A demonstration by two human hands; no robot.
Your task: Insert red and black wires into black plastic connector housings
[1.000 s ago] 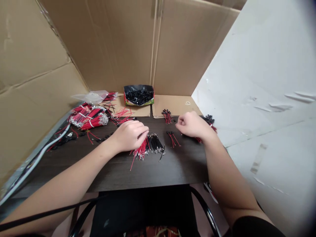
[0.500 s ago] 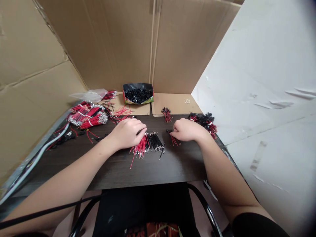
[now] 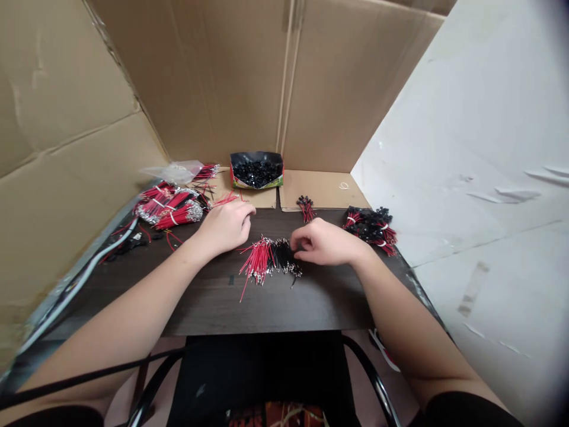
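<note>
A fan of red wires with metal-tipped ends lies on the dark table, beside a row of black wires. Just left of the red wires, above the table, is my left hand, fingers curled together; whatever they hold is hidden. My right hand is at the right edge of the black wires, its thumb and forefinger bent in towards them. Its fingertips are close to the wire ends, and I cannot make out what is between them.
An open box of small black connectors stands at the back. Tied red wire bundles lie left under a plastic bag. At right are tied bundles with black connectors; a smaller bunch lies back centre. Cardboard walls enclose the table.
My right hand has moved left, from a small bunch of red wires to the black wires. My left hand has drawn back from the red wires, up and left.
</note>
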